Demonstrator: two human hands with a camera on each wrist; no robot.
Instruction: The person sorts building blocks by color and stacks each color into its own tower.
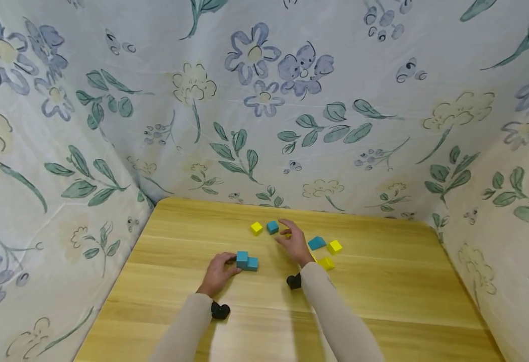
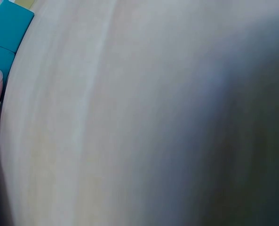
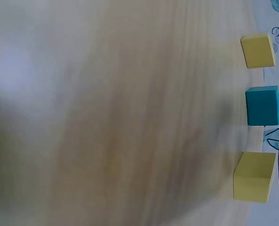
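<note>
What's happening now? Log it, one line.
left hand: grips blue blocks; right hand: open near yellow block; blue cube: on table

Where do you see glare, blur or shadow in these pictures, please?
Head: pale glare on the near table, with soft shadows; left wrist: dark blur at right, blue blocks crisper; right wrist: dark blur at lower left, yellow blocks crisper.

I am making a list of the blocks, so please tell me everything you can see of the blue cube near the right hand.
The blue cube is plain, with flat, smooth-looking faces; whether it is painted wood or plastic cannot be told. It sits flat on the wooden tabletop, near the back edge, between a yellow cube and a yellow block, apart from both. The right hand is close beside it, without visible contact.
</note>
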